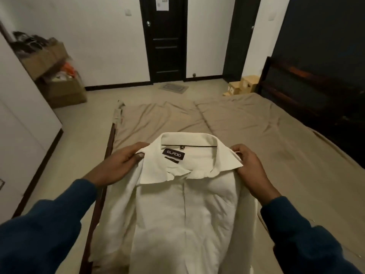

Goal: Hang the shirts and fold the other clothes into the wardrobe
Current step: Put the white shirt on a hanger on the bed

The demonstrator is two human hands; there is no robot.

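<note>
Shirt: one white shirt (183,210), collar toward the far wall, front up, held over the near left part of the bed (246,135); its lower part runs out of view at the bottom.
Left hand: the left hand (120,165) grips the collar's left side, thumb on top, fingers (136,148) curled under the cloth.
Right hand: the right hand (250,167) pinches the collar's right point, fingers curled round the edge.
Sleeves: two dark blue sleeves, one on each arm.
Bed edge: the dark wooden side rail (110,143) runs just left of the shirt; the sheet lies wrinkled but bare beyond the collar.
Open room: a strip of pale floor (79,135) lies between the rail and the white wardrobe (21,107) at left.
Boxes: two cardboard boxes (63,86) stacked in the left corner, a few small light boxes (243,86) by the bed's far corner.
Doors: two dark doors (164,38) in the far wall, one small mat (173,88) before them.
</note>
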